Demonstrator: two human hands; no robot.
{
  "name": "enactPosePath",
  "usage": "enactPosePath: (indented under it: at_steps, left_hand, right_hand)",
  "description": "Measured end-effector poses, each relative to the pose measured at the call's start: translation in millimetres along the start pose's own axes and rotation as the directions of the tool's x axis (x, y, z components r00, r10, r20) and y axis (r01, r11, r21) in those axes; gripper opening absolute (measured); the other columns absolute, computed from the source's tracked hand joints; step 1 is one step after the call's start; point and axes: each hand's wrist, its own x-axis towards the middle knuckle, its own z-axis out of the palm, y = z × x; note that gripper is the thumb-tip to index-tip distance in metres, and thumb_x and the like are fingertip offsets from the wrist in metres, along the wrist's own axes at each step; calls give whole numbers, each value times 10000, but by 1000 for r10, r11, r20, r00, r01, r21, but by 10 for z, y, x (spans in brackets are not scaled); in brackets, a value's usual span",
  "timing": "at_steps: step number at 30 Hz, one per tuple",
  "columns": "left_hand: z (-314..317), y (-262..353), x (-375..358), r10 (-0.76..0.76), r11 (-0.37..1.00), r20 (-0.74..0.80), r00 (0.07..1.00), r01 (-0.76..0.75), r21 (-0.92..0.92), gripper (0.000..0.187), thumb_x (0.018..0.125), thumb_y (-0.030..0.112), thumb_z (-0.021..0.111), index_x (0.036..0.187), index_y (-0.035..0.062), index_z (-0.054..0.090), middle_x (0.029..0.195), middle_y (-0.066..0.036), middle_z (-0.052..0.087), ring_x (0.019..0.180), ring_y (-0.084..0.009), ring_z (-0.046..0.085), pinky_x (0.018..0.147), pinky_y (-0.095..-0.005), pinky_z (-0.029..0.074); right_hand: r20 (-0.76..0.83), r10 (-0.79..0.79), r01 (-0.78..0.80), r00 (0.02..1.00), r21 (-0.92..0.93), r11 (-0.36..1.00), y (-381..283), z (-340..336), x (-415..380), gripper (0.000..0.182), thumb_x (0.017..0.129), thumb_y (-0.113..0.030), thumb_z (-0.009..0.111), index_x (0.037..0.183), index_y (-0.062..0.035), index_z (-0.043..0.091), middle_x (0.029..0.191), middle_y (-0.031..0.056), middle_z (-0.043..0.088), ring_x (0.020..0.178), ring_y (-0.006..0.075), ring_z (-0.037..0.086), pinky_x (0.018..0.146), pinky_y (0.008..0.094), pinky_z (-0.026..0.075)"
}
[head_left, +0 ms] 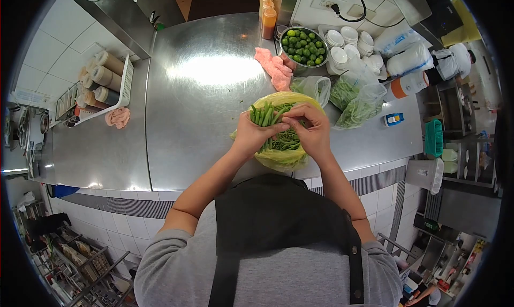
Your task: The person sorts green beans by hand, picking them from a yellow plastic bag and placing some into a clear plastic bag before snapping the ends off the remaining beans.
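A bunch of green beans (262, 115) is gripped in my left hand (250, 130), its ends poking up past the fingers and its lower part hanging below them. My right hand (309, 126) meets it at the bunch's right side, thumb and fingers pinched together, apparently on the end of a green bean; the fingertips partly hide it. Beneath both hands, a yellow plastic bag (276, 161) lies spread wide and holds more loose green beans (286, 141).
Behind the bag are a pink cloth (274, 70), a steel bowl (304, 65) of green limes and orange sauce bottles (269, 23). Bagged greens (356, 95), stacked white cups (342, 55) and a small blue package (393, 119) are rightward. A white basket (126, 84) with bottles stands left.
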Motion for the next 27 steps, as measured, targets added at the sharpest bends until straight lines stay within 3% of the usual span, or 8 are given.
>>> enactPosePath:
  at_steps: [3,5,8,11,18,20,24,27]
  left_hand:
    - [-39,27,-9,11,991,32,999,-15,133,211,780,5,840,938,-5,701,863,-50,710,678,-90,636,568,-239,523]
    - [-85,-7,1,17,979,45,999,-26,201,199,779,-5,838,923,-7,700,842,-43,707,670,-91,633,567,-243,523]
    - [-149,-109,34,40,987,-25,999,-36,155,192,785,10,839,910,-13,695,808,-36,700,652,-89,628,565,-247,522]
    - [-164,-50,22,107,986,-113,988,-91,137,186,794,22,837,899,-19,689,787,-29,693,649,-80,625,573,-244,525]
    - [-212,-43,36,281,923,-113,953,-236,304,154,807,44,829,885,-14,708,820,-21,726,747,-47,635,674,-233,532]
    - [-205,-58,46,284,915,-111,952,-235,328,154,808,43,828,888,-13,709,826,-19,728,762,-44,636,691,-233,534]
    - [-169,-57,25,279,943,-182,943,-233,237,134,822,45,818,874,-12,708,818,-33,724,741,-52,637,666,-226,529]
    - [-193,-22,6,258,959,-211,943,-223,177,111,842,42,800,886,-16,716,817,-43,723,698,-69,634,631,-225,518]
  right_hand:
    - [-5,157,-153,988,193,969,-46,16,-21,60,923,19,674,978,2,689,862,46,651,815,119,645,768,256,524]
    - [154,460,-419,875,717,558,-61,-59,-22,54,923,-63,698,888,-22,695,833,13,664,747,90,612,732,237,487]
    - [194,526,-482,828,727,489,23,-162,-12,137,950,-147,689,892,-22,689,826,1,653,708,71,584,692,234,478]
    - [152,590,-606,793,290,740,348,-193,-131,205,971,-215,672,897,-23,671,806,-4,636,687,66,569,672,238,470]
    - [101,442,-451,891,295,842,-28,132,-158,265,971,-234,667,845,-4,631,806,9,622,717,107,570,669,274,458]
    - [88,336,-331,938,-73,941,75,111,-174,185,936,-160,692,878,6,634,830,39,622,754,125,576,684,296,469]
    - [-15,269,-269,963,-56,962,82,197,-188,108,960,-111,668,906,-32,620,808,-10,613,748,66,561,715,233,458]
    - [-43,305,-302,951,63,951,-11,318,-289,100,909,-79,695,894,1,636,859,63,624,767,125,588,696,307,477]
